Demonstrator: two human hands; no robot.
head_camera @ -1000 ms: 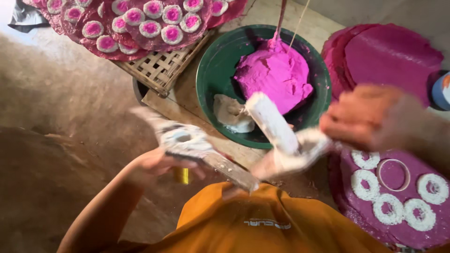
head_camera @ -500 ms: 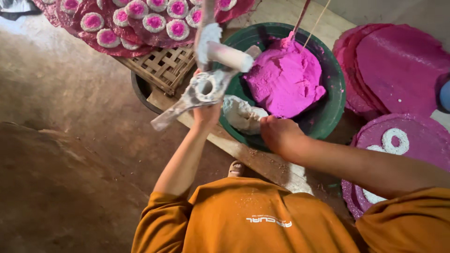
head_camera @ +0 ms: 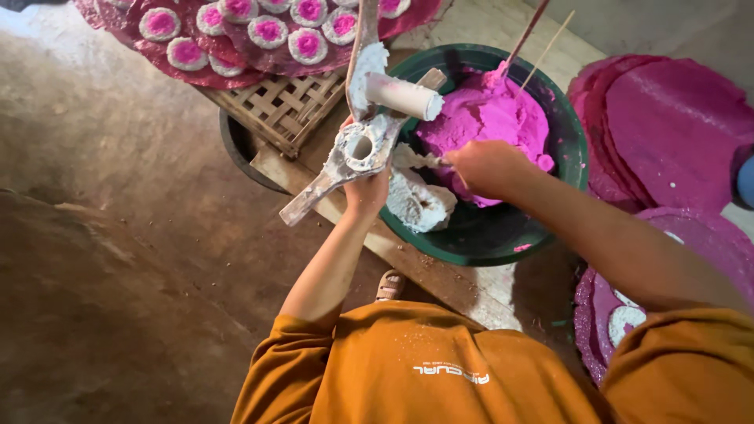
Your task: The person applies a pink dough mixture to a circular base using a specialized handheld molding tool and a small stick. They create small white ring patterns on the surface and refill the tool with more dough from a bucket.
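My left hand [head_camera: 367,192] grips a wooden press tool [head_camera: 357,149] caked in white dough, held up over the left rim of the green bowl [head_camera: 479,243]. The tool has a round hole and a white cylinder sticking out to the right. My right hand [head_camera: 483,166] reaches into the bowl with curled fingers, resting on the pink dough [head_camera: 495,118]. A thin white-coated stick [head_camera: 420,159] pokes out of its fingers to the left. A lump of white dough [head_camera: 420,204] lies in the bowl below both hands.
Two thin sticks [head_camera: 534,39] stand in the pink dough. Trays of white cakes with pink centres [head_camera: 267,31] rest on a woven bamboo rack [head_camera: 275,110] at the back. Round pink mats [head_camera: 667,126] lie stacked at the right. A wooden plank [head_camera: 424,267] runs under the bowl.
My left hand has lifted the press from near my lap up over the bowl's rim. My right hand came in from the right, passed the white dough, and now rests on the pink dough.
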